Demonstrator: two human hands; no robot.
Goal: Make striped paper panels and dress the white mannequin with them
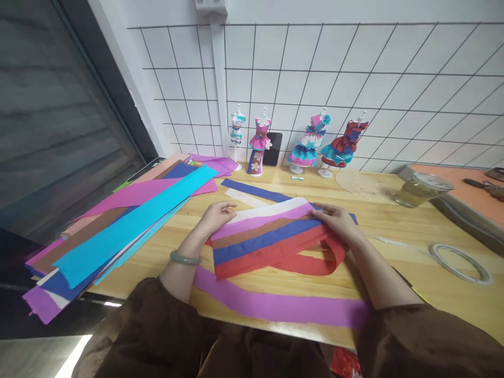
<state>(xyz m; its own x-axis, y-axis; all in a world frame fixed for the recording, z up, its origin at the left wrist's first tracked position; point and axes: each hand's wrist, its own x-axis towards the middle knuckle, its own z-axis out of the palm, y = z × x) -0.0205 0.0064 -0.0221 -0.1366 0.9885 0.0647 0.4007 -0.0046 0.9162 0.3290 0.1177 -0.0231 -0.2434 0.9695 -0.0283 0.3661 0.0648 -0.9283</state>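
Observation:
Stretched between my hands is a striped sheet [262, 237] of what looks like crepe paper, in white, purple, brown, blue and red bands. My left hand [219, 216] pinches its upper left corner between thumb and fingers. At the upper right edge, my right hand [334, 219] grips it, thumb on top and the other fingers partly hidden. A red strip [311, 264] curls out beneath the sheet towards my right wrist. Nearer me lies a long purple strip [275, 308]. Behind the sheet are a blue strip [252, 190] and a pale strip [241, 198].
On the left, a pile of coloured strips [137, 226] overhangs the table edge. Several small dressed mannequins [309, 144] stand along the tiled wall, with a phone [272, 149] behind one. To the right are a lidded cup [421, 190] and a tape roll [460, 264].

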